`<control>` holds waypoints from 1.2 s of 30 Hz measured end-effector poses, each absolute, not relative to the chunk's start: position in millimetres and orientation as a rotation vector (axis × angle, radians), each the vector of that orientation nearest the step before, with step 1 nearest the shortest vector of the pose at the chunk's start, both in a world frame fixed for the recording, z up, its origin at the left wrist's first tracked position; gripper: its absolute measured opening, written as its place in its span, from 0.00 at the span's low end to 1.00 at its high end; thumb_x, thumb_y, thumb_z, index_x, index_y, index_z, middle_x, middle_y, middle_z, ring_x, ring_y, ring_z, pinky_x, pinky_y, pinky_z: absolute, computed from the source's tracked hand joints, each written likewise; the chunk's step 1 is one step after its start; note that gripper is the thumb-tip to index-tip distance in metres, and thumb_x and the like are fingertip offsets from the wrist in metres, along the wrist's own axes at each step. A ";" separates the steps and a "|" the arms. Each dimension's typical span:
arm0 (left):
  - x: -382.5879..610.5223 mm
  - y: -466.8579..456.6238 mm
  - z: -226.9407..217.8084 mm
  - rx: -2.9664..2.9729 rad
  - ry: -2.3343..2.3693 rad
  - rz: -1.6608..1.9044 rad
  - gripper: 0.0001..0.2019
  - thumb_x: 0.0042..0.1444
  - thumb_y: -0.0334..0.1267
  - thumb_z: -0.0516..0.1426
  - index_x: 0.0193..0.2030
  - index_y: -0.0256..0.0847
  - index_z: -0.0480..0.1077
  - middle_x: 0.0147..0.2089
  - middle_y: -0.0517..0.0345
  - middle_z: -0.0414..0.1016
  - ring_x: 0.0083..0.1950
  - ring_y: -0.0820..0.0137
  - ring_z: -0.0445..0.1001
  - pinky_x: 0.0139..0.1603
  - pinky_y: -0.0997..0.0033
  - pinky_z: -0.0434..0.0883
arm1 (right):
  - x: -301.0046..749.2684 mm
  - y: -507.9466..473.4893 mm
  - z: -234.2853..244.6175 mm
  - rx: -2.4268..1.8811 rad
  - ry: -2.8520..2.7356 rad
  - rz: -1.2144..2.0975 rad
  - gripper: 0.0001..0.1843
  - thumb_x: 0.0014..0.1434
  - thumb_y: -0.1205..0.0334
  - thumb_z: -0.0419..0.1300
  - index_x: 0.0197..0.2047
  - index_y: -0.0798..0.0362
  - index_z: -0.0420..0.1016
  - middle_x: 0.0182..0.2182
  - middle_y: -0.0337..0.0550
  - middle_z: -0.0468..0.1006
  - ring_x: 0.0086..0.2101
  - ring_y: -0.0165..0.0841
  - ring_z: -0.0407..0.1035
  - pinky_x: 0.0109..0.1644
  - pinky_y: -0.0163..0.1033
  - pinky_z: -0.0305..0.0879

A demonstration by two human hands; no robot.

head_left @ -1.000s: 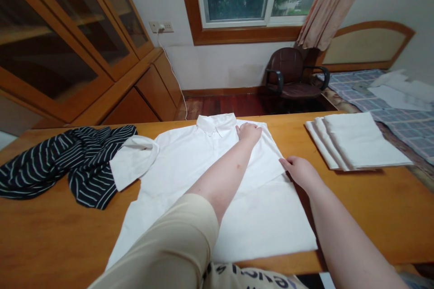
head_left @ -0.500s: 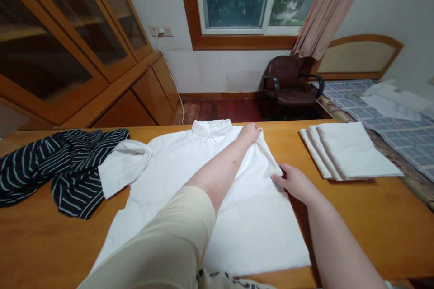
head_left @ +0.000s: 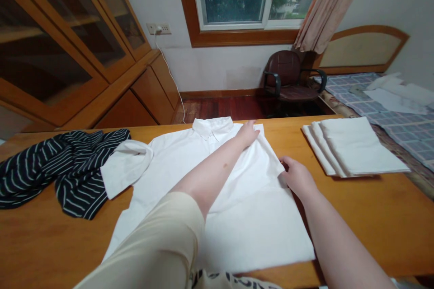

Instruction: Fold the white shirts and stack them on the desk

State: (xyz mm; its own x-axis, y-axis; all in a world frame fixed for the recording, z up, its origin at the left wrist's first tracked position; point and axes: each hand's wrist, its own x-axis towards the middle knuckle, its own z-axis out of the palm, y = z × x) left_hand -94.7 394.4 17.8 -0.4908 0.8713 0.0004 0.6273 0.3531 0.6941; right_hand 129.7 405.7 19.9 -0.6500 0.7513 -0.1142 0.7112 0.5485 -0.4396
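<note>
A white collared shirt [head_left: 251, 230] lies spread on the wooden table [head_left: 366, 230], its collar [head_left: 213, 127] toward the far edge. One short sleeve sticks out at the left; the right side is folded inward. My left hand [head_left: 247, 134] reaches across the shirt and rests near its far right corner, fingers stretched out and thumb apart. At the folded right edge, my right hand [head_left: 295, 175] has its fingers curled at the sleeve's corner, closed on the cloth. Its fingertips are partly hidden.
A black-and-white striped garment [head_left: 81, 167] lies crumpled at the left, touching the white sleeve. Several folded white cloths [head_left: 359, 146] are stacked at the right. Beyond the table stand a brown office chair [head_left: 285, 76], a cabinet [head_left: 125, 95] and a bed [head_left: 389, 104].
My left hand has loosened at the shirt's far corner and shifted slightly left, so the corner shows beyond it. My right hand has moved slightly, its fingers now more around the folded edge.
</note>
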 end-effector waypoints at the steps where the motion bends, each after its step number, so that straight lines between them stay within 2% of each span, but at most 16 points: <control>1: -90.0 380.8 21.3 1.343 2.271 0.887 0.24 0.56 0.35 0.54 0.60 0.38 0.59 0.63 0.44 0.61 0.63 0.62 0.61 0.62 0.63 0.56 | 130.4 405.5 19.0 -1.184 -2.695 0.677 0.20 0.49 0.70 0.52 0.44 0.49 0.74 0.36 0.41 0.76 0.35 0.33 0.68 0.35 0.33 0.58; 4: -73.7 318.7 33.4 1.565 2.281 0.665 0.25 0.56 0.39 0.53 0.61 0.40 0.60 0.67 0.46 0.54 0.67 0.59 0.54 0.65 0.58 0.53 | 133.8 404.4 18.2 -0.995 -2.738 0.593 0.29 0.50 0.74 0.50 0.54 0.45 0.71 0.42 0.40 0.74 0.39 0.32 0.68 0.39 0.32 0.59; 6: -63.0 264.6 42.4 1.687 2.172 0.455 0.28 0.55 0.43 0.54 0.62 0.41 0.59 0.69 0.46 0.52 0.68 0.58 0.52 0.65 0.56 0.52 | 135.3 403.3 19.1 -0.998 -2.782 0.540 0.33 0.51 0.75 0.49 0.58 0.41 0.68 0.42 0.40 0.73 0.39 0.32 0.68 0.38 0.32 0.58; 8: -54.9 207.8 50.0 1.638 2.171 0.309 0.32 0.53 0.46 0.56 0.64 0.41 0.57 0.70 0.45 0.49 0.69 0.55 0.49 0.66 0.55 0.49 | 135.5 402.2 20.1 -1.017 -2.814 0.498 0.33 0.52 0.74 0.49 0.59 0.40 0.68 0.41 0.40 0.73 0.38 0.32 0.68 0.37 0.33 0.58; 11: -51.6 131.7 54.8 1.420 2.260 0.189 0.35 0.50 0.48 0.57 0.65 0.47 0.56 0.71 0.51 0.47 0.70 0.56 0.47 0.67 0.55 0.48 | 134.1 401.6 20.1 -1.012 -2.829 0.473 0.30 0.53 0.73 0.50 0.58 0.43 0.69 0.41 0.41 0.73 0.38 0.32 0.68 0.38 0.33 0.58; 13: -56.3 91.9 53.5 1.218 2.379 0.117 0.33 0.51 0.49 0.55 0.65 0.45 0.56 0.70 0.49 0.49 0.69 0.57 0.50 0.66 0.56 0.51 | 133.0 401.9 19.2 -1.010 -2.836 0.474 0.30 0.54 0.73 0.49 0.58 0.43 0.69 0.41 0.42 0.73 0.38 0.32 0.68 0.38 0.33 0.59; 15: -65.8 60.4 51.1 1.017 2.560 0.045 0.31 0.55 0.48 0.50 0.64 0.38 0.58 0.67 0.43 0.55 0.67 0.55 0.55 0.64 0.57 0.53 | 132.2 402.6 18.1 -1.015 -2.849 0.482 0.30 0.54 0.74 0.49 0.57 0.44 0.70 0.41 0.42 0.73 0.38 0.32 0.68 0.38 0.33 0.59; 17: -78.0 34.9 50.2 0.822 2.740 -0.026 0.29 0.57 0.48 0.46 0.61 0.32 0.61 0.63 0.37 0.62 0.63 0.52 0.61 0.60 0.54 0.58 | 131.8 403.5 17.4 -1.031 -2.857 0.486 0.29 0.54 0.74 0.49 0.57 0.45 0.71 0.41 0.42 0.73 0.38 0.32 0.68 0.37 0.33 0.59; 19: -90.6 13.7 51.4 0.667 2.826 -0.056 0.28 0.57 0.50 0.45 0.57 0.32 0.65 0.57 0.36 0.68 0.57 0.50 0.67 0.54 0.54 0.63 | 132.0 404.5 16.8 -1.043 -2.861 0.484 0.29 0.54 0.73 0.48 0.57 0.46 0.71 0.41 0.42 0.73 0.38 0.32 0.68 0.37 0.34 0.59; 22: -104.8 -9.2 54.1 0.557 2.759 0.034 0.26 0.55 0.54 0.47 0.50 0.36 0.69 0.45 0.42 0.75 0.46 0.53 0.73 0.45 0.60 0.67 | 132.9 405.9 15.7 -1.032 -2.854 0.480 0.29 0.53 0.74 0.48 0.57 0.47 0.71 0.40 0.42 0.73 0.37 0.32 0.68 0.37 0.34 0.59; 27: -110.2 -21.4 51.5 0.563 2.682 0.314 0.16 0.50 0.52 0.52 0.35 0.41 0.70 0.34 0.52 0.76 0.37 0.59 0.74 0.37 0.67 0.66 | 134.1 406.9 15.5 -1.037 -2.843 0.473 0.29 0.53 0.73 0.49 0.57 0.45 0.71 0.41 0.41 0.73 0.37 0.32 0.68 0.36 0.34 0.59; 30: -109.0 -21.7 45.4 0.385 2.681 0.634 0.18 0.52 0.54 0.50 0.37 0.42 0.69 0.29 0.57 0.74 0.34 0.61 0.73 0.35 0.67 0.66 | 134.7 407.4 15.6 -1.052 -2.843 0.476 0.30 0.53 0.73 0.49 0.57 0.46 0.71 0.41 0.42 0.73 0.38 0.33 0.68 0.36 0.34 0.60; 33: -109.7 -24.0 37.9 0.198 2.625 1.039 0.19 0.52 0.54 0.50 0.39 0.41 0.68 0.32 0.57 0.76 0.37 0.61 0.74 0.38 0.68 0.68 | 135.1 408.3 13.7 -1.028 -2.838 0.483 0.30 0.53 0.73 0.49 0.58 0.46 0.70 0.41 0.42 0.73 0.38 0.33 0.68 0.36 0.34 0.60; 36: -112.8 -29.0 32.6 0.066 2.629 1.170 0.18 0.52 0.52 0.51 0.40 0.41 0.67 0.33 0.56 0.77 0.38 0.61 0.75 0.36 0.68 0.69 | 135.1 409.2 10.3 -0.954 -2.842 0.483 0.31 0.53 0.73 0.50 0.59 0.44 0.68 0.40 0.42 0.73 0.37 0.32 0.68 0.37 0.34 0.61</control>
State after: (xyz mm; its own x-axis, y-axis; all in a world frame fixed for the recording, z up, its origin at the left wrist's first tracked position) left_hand -112.8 -29.0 32.6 -0.9644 0.1472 -0.2196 -0.0647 0.6741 0.7358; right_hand 135.1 409.2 10.3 -0.7977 0.6031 -0.0015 0.5698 0.7528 -0.3296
